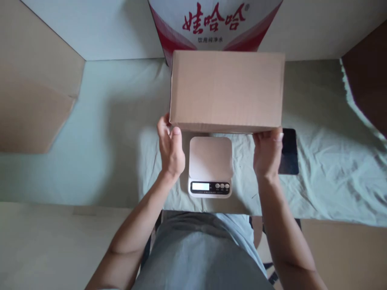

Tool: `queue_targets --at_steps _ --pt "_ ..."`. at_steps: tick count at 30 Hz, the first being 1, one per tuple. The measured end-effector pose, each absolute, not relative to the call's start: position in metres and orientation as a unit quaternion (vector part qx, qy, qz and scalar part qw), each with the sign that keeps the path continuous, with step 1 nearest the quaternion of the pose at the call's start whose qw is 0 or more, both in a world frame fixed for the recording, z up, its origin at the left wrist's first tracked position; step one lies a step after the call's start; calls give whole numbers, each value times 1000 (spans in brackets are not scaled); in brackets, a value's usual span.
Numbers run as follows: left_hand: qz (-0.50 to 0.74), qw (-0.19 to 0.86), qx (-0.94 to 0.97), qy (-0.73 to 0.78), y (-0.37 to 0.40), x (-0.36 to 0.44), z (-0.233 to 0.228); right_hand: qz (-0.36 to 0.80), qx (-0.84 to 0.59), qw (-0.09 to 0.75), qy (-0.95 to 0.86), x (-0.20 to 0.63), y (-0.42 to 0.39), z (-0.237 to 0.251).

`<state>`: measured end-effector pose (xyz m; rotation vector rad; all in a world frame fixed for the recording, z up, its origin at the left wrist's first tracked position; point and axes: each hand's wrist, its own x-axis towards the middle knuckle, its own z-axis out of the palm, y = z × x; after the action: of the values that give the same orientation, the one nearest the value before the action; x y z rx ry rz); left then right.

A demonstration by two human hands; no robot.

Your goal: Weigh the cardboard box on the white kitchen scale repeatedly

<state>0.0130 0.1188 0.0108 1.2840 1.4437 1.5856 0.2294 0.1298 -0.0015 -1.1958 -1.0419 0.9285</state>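
Note:
I hold a plain brown cardboard box [226, 90] in the air with both hands. My left hand [170, 147] grips its near left corner, thumb on the front edge. My right hand [267, 153] grips the near right corner from below. Just under and in front of the box sits a small white digital kitchen scale [211, 163] with a lit display and three buttons. The box's far end hides what lies behind it on the surface.
A pale green cloth [105, 133] covers the surface. A dark phone [289, 152] lies right of the scale, partly behind my right hand. A red and white printed carton [211, 20] stands at the back. Brown cardboard flaps [33, 100] rise at the left and right [367, 76].

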Motion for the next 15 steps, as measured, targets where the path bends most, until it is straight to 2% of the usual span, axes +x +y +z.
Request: queue_targets --at_steps 4,15 --pt "598 315 465 572 127 15 -11 411 -525 595 -449 225 139 -22" --pt "576 352 465 573 117 8 -43 445 -530 586 -422 225 134 -41"
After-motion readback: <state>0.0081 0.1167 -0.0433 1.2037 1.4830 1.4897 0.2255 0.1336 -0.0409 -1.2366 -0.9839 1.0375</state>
